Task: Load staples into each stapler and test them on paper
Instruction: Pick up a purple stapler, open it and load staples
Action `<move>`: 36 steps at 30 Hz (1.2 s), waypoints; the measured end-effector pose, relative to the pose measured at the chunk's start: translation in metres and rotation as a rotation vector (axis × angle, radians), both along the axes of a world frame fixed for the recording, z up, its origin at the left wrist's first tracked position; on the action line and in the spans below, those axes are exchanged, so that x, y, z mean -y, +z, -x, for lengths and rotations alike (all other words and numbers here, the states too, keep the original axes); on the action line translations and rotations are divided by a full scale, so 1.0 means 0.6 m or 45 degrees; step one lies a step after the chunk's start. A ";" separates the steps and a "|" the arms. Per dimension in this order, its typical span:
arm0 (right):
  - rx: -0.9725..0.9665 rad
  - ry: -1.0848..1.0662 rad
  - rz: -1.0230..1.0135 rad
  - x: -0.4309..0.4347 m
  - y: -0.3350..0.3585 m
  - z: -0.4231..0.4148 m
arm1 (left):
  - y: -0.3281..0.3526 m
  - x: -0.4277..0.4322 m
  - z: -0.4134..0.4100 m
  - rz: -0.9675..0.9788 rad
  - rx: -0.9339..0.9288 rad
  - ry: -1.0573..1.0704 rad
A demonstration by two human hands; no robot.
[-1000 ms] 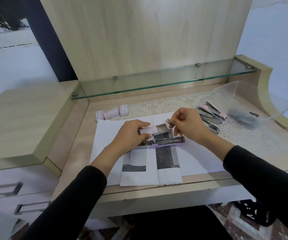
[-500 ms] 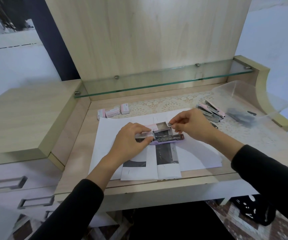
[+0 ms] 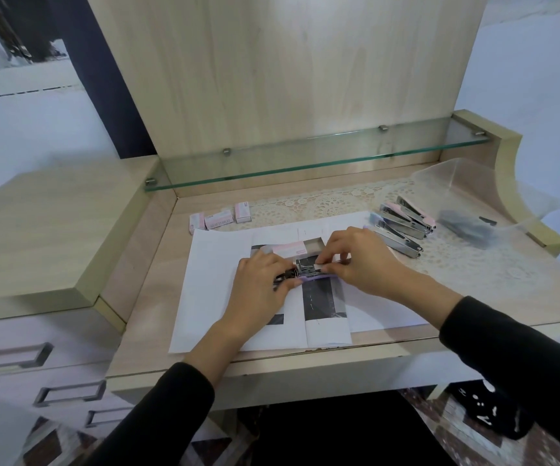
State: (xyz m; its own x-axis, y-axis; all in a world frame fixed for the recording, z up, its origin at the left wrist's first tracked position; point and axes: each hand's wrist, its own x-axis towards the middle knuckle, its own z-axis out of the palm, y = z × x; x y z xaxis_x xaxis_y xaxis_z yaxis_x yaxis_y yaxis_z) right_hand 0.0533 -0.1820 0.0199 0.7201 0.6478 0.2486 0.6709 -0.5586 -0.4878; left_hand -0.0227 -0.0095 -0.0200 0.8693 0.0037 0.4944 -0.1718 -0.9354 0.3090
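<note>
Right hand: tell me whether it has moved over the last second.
Yes. Against the spare staplers, the right hand has come nearer the person, down from the staple box onto the open stapler.

Lilac stapler (image 3: 308, 272), pink staple boxes (image 3: 218, 219), white paper (image 3: 214, 264), cream lace mat (image 3: 322, 201), black sleeves (image 3: 171, 408)

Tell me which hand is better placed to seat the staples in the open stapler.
Right. The right hand pinches a staple strip directly over the channel of the open purple stapler. The left hand grips the stapler's left end, steadying it on the paper.
</note>
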 end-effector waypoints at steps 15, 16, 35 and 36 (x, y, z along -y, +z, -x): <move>0.076 0.017 0.009 -0.014 -0.007 0.012 | -0.004 0.001 0.003 -0.057 0.021 -0.007; 0.079 0.016 -0.007 -0.014 -0.009 0.012 | -0.005 0.001 0.003 -0.058 0.023 -0.010; 0.161 0.098 -0.192 -0.001 -0.037 0.002 | -0.010 0.001 0.002 -0.076 0.135 -0.061; 0.164 0.099 -0.196 0.000 -0.038 0.001 | -0.010 0.001 0.002 -0.081 0.140 -0.064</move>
State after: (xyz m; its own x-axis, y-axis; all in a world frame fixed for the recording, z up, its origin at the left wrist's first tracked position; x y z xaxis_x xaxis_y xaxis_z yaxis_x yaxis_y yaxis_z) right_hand 0.0524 -0.1818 -0.0030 0.6250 0.6476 0.4359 0.7716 -0.4280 -0.4706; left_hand -0.0238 -0.0099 -0.0258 0.8082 -0.0731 0.5843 -0.2488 -0.9418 0.2262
